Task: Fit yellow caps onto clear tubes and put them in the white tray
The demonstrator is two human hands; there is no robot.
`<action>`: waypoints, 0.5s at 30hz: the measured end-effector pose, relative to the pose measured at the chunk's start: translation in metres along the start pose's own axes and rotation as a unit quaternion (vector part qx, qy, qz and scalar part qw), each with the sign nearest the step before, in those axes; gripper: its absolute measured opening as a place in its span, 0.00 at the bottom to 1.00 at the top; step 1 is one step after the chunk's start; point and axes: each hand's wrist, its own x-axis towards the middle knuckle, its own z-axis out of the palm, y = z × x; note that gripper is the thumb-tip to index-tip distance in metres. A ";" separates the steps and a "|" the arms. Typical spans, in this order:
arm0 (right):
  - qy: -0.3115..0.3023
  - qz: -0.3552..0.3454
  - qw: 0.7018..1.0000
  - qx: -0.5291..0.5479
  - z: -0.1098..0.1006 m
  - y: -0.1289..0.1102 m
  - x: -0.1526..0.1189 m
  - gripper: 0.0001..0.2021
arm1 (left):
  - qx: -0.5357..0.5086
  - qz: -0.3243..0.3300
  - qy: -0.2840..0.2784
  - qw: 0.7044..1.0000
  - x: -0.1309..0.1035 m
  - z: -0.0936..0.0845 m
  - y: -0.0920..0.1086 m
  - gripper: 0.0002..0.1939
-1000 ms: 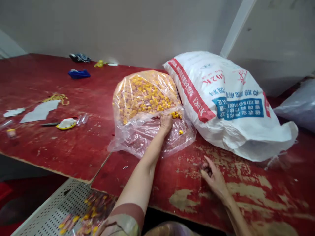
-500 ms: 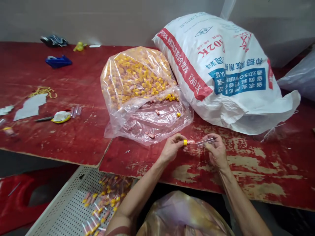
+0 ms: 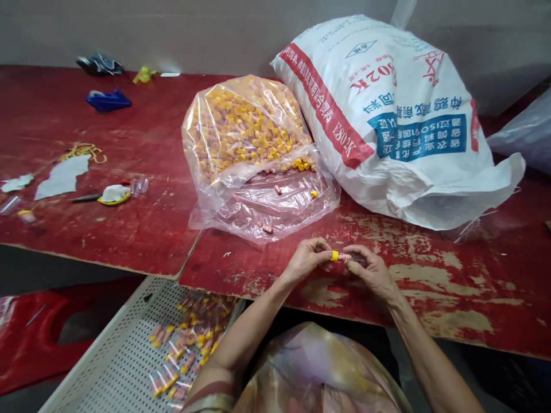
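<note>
Between thumb and fingers, my left hand [image 3: 310, 258] pinches a yellow cap [image 3: 334, 256] that has a small pink patterned piece [image 3: 344, 257] attached to it. My right hand [image 3: 371, 271] is closed around a clear plastic tube [image 3: 358, 260], partly hidden by the fingers. The pink piece points into the tube's mouth, and the two line up end to end above the front of the red table. Beyond my hands lies a clear plastic bag [image 3: 262, 212] full of yellow caps with pink pieces [image 3: 245, 126]. A few loose pink pieces [image 3: 265, 228] rest on its flap.
A big white printed sack [image 3: 413, 189] stands back right on the red table [image 3: 146, 241]. To the left are scissors [image 3: 114, 198], paper [image 3: 64, 176], clear tubes [image 3: 140, 185] and a blue tape dispenser [image 3: 107, 101]. Below the edge, a white perforated crate [image 3: 107, 350] holds many capped tubes [image 3: 202, 332].
My hands have come closer together, and the pink piece now sits at or inside the tube's mouth. The whole view has shifted slightly.
</note>
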 end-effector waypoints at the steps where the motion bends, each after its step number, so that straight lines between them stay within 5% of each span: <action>1: -0.015 0.012 1.000 0.011 0.002 0.002 -0.003 0.18 | 0.012 -0.017 -0.019 1.000 0.000 -0.002 -0.001 0.16; 9: 0.016 -0.058 0.998 -0.026 0.016 0.011 -0.020 0.13 | 0.004 -0.051 -0.115 0.992 -0.004 -0.019 0.004 0.18; 13: -0.035 -0.172 0.973 -0.148 0.030 -0.001 -0.016 0.09 | -0.114 -0.006 0.014 0.993 -0.005 -0.004 0.008 0.23; 15: -0.069 -0.234 0.952 -0.186 0.041 -0.002 -0.014 0.07 | -0.117 -0.039 0.079 0.989 -0.007 0.006 0.003 0.27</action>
